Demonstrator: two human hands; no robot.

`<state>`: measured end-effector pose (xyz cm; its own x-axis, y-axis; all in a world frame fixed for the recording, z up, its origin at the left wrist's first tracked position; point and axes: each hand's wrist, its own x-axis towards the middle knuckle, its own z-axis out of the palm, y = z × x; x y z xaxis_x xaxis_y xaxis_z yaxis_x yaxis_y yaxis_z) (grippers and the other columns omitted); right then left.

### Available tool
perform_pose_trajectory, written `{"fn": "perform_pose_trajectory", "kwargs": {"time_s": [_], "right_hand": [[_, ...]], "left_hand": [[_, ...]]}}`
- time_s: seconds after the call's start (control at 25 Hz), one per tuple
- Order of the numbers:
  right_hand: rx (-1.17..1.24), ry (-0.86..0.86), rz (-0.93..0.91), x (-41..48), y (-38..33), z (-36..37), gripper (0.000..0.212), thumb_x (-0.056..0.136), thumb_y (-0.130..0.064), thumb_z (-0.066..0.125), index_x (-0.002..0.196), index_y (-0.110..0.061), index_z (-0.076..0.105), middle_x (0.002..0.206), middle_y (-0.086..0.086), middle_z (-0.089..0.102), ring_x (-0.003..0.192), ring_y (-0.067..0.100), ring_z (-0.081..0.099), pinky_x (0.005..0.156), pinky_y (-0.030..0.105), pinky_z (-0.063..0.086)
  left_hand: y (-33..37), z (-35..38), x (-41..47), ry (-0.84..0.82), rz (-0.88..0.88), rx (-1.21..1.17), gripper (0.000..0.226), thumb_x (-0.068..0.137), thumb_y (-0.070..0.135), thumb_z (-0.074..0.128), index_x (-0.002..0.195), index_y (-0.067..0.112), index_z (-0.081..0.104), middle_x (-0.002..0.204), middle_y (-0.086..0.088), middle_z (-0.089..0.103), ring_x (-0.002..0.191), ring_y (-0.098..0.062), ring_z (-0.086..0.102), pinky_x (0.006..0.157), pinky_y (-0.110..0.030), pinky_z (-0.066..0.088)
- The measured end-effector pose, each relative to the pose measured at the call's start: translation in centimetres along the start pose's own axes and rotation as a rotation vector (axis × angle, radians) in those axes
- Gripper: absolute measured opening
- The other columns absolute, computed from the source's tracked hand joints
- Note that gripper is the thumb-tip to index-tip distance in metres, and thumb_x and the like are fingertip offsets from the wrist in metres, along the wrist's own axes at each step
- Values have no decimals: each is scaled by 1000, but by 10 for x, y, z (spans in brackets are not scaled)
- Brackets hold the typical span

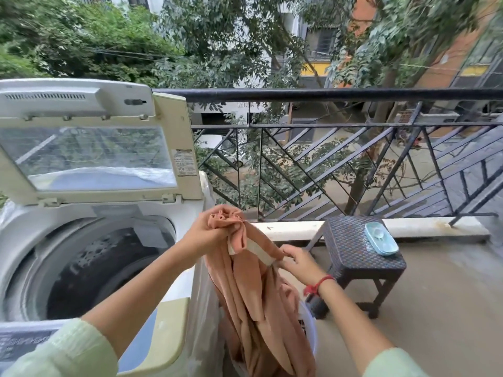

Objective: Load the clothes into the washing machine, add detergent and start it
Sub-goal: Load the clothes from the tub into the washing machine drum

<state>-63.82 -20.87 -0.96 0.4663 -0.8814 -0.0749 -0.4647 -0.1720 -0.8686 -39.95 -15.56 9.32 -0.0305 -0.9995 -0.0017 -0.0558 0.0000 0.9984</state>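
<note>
A top-loading washing machine (174,213) stands at the left with its lid (89,156) raised; the dark drum (100,270) looks empty. My left hand (209,229) grips the bunched top of a long peach garment (253,303), held up beside the machine's right edge. My right hand (296,261) pinches the garment's cream band lower down. The cloth hangs down into a white laundry basket (310,330) on the floor between the machine and me. A light-blue lidded container (381,238) lies on a dark wicker stool (359,254) at the right.
A black metal balcony railing (326,95) runs across behind the machine and stool, with trees and a street below. Bare concrete floor (435,308) lies to the right. The machine's control panel (24,344) sits at the near left.
</note>
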Motion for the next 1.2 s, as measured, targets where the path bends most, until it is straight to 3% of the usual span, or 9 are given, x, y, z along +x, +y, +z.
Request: {"fn": "perform_pose_trajectory", "kwargs": {"time_s": [0.08,0.16,0.32,0.4,0.56,0.76,0.92,1.08,1.2], "right_hand": [[143,370,-29,-6,-6,-22,12,83,-32,65,79,-27,55,71,-2,58,70,19,57,64,35,42],[153,614,-141,-13,-33,-40,24,80,-51,61,81,-28,55,63,-6,56,57,19,52,53,36,41],[121,414,-310,-14,-101,-8,13,87,-23,61,89,-36,61,79,-21,66,74,0,62,65,17,47],[189,416,-333,-13,-102,7,17,86,-21,59,96,-33,65,93,-11,68,90,8,65,80,29,53],[173,520,-238,-9,-96,-3,29,81,-3,65,100,-24,72,94,-9,62,91,5,63,86,27,51],[315,433,-146,-22,-73,-25,36,90,-8,57,121,-28,57,117,-5,63,110,7,59,96,29,47],[401,-4,240,-36,-29,-15,106,55,-39,86,142,-35,26,142,-9,37,133,14,35,111,38,31],[751,164,186,-21,-48,30,39,74,-5,72,109,-20,64,101,1,70,104,28,61,81,28,55],[972,226,29,2,-88,28,22,81,-9,61,100,-2,69,93,8,69,82,17,68,68,24,56]], "left_hand": [[-12,-11,5,494,15,-94,13,84,-5,63,88,7,59,81,-3,64,87,-20,60,69,-9,47],[-20,-8,11,677,21,-105,16,84,-7,61,86,9,58,78,-1,62,79,-13,61,64,-5,45],[-20,47,14,318,10,-239,24,84,-5,60,107,2,62,95,-6,69,87,-10,66,72,-14,50],[-24,63,11,128,-8,-421,21,90,12,57,110,7,63,100,-8,69,94,-19,64,75,-22,52],[-37,66,10,-8,-24,-482,73,63,43,81,123,11,54,109,-5,66,99,-16,62,87,-27,50],[-28,52,5,21,-33,-212,27,80,-1,69,77,25,73,71,9,69,69,-6,61,60,-12,46],[-19,20,-8,-148,-26,-299,14,64,13,74,77,16,69,79,-4,66,75,-13,62,67,-19,49],[-21,4,-11,-201,-92,-334,48,59,15,74,104,6,60,90,-11,67,86,-22,63,78,-29,51],[-14,15,-11,-207,-94,-244,66,57,16,79,118,11,54,99,-7,69,94,-20,65,82,-27,51]]}}
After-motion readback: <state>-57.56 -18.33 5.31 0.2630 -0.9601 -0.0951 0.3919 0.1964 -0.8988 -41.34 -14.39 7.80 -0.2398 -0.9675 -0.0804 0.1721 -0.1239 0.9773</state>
